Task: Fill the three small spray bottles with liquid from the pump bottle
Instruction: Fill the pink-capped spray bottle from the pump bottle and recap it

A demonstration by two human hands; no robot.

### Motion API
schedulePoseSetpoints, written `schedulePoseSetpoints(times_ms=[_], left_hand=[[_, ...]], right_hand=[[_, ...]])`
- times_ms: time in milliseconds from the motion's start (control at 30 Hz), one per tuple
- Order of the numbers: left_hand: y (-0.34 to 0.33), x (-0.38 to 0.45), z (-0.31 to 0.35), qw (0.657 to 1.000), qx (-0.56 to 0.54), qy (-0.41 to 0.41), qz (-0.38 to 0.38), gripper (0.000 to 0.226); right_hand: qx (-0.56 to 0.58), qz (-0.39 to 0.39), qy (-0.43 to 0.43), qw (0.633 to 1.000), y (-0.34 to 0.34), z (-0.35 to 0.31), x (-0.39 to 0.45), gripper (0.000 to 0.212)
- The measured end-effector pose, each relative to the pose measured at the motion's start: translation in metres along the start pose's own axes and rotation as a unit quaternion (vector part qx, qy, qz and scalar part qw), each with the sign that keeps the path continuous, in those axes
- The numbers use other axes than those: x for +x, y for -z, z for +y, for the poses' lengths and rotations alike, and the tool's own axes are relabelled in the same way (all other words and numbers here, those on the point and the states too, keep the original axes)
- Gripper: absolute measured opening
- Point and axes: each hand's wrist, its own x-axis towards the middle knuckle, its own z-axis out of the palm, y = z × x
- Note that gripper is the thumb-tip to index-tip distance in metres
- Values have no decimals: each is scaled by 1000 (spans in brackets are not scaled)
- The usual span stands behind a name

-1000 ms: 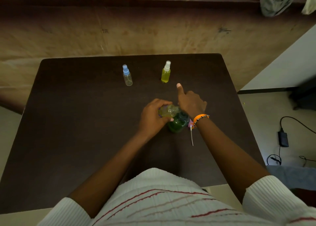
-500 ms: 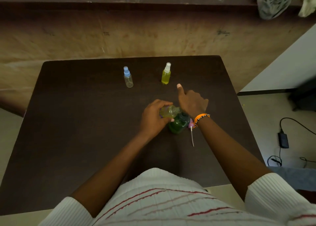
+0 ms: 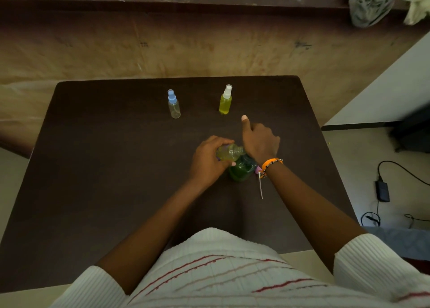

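An uncapped small spray bottle (image 3: pixel 229 152), clear and partly filled with yellow-green liquid, is tilted on its side, its threaded neck pointed at the top of the pump bottle (image 3: pixel 242 170). That dark green pump bottle is stood upright on the table. A removed spray cap with dip tube (image 3: pixel 260 184) is laid flat just beside it. Farther back, a yellow-filled bottle with white cap (image 3: pixel 225 100) and a clear bottle with blue cap (image 3: pixel 173 104) are stood upright, well apart.
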Motion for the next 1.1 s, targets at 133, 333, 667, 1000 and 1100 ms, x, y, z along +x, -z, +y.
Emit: schedulePoseSetpoints(times_ms=[133,333,667,1000,1100], left_hand=[[0,1,0,1000,-6,-9,8,50],[-2,2,0,1000,-5,-7,9,51],[-1,4,-3,1000,7,-9,4,51],[-1,4,-2,1000,0,-9,7,51],[-3,4,-5,1000,-1,0,2,52]], right_hand=[[-44,-55,-16,997,3,0,7,76],[3,-43,-55,998,1,2,6,76],[22,4,-23,1000,1,-1,1,66],[51,-11,-48,997,-8,4,9,74],[40,50,-12,998,-9,4,4,63]])
